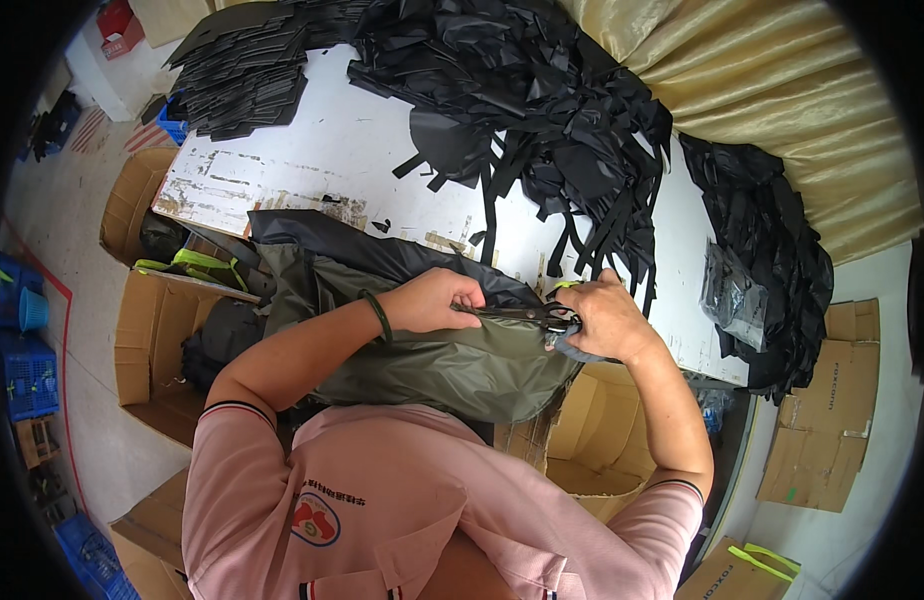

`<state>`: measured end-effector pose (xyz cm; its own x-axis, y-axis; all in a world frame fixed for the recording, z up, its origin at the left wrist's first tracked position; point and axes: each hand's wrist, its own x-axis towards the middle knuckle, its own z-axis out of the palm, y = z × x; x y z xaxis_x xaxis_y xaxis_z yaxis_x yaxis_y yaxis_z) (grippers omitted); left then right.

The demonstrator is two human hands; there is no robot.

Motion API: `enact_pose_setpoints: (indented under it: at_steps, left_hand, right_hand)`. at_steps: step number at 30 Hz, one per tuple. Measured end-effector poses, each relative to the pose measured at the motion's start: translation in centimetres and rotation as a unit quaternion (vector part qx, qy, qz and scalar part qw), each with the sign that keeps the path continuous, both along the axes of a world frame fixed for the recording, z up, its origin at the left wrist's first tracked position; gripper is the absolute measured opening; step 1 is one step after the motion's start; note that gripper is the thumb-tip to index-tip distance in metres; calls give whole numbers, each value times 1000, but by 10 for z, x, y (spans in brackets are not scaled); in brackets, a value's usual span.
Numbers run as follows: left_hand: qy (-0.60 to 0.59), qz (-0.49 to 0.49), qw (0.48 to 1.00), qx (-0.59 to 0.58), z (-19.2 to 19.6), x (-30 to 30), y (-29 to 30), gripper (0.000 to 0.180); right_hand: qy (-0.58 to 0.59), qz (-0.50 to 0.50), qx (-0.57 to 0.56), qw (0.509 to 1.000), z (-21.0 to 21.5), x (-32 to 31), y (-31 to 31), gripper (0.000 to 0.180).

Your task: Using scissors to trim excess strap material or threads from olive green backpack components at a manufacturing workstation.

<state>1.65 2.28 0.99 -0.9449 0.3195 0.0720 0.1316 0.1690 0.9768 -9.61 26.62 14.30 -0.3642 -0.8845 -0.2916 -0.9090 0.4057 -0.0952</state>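
An olive-green fabric bag point(452, 365) with black fabric point(327, 232) along its far side lies across the table's near edge, in front of my body. My left hand point(432, 300) is closed, its thumb and fingers pinching the bag's upper edge. To its right, my right hand point(607, 318) is wrapped round the handles of a pair of scissors point(554, 320). The dark blades point left along the fabric edge, toward my left fingertips. A bit of yellow-green strap point(565, 287) shows beside my right fingers. Parts of the scissors are hidden by my right hand.
On the white table point(362, 135) lie stacked black panels point(237, 85) and a large heap of black fabric pieces with straps point(542, 110). More black pieces point(772, 240) with a clear plastic bag point(734, 297) are at right. Open cartons point(147, 335) stand left, another point(602, 440) below the table edge.
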Motion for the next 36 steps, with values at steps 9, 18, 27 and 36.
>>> enact_pose_setpoints:
  at_steps: [9,18,27,36]
  left_hand:
    - [-35,-11,999,31,3,0,0,24]
    - [5,-15,1000,15,-6,-2,1,21]
    - [19,-12,998,-61,8,4,-16,22]
    - [151,160,904,-366,2,67,-109,21]
  right_hand:
    - [13,2,26,1000,-3,-1,2,42]
    - [27,-13,35,999,-8,5,0,33]
    - [-93,-93,5,991,-16,-4,13,26]
    - [-153,-139,-40,978,-39,-16,24,23]
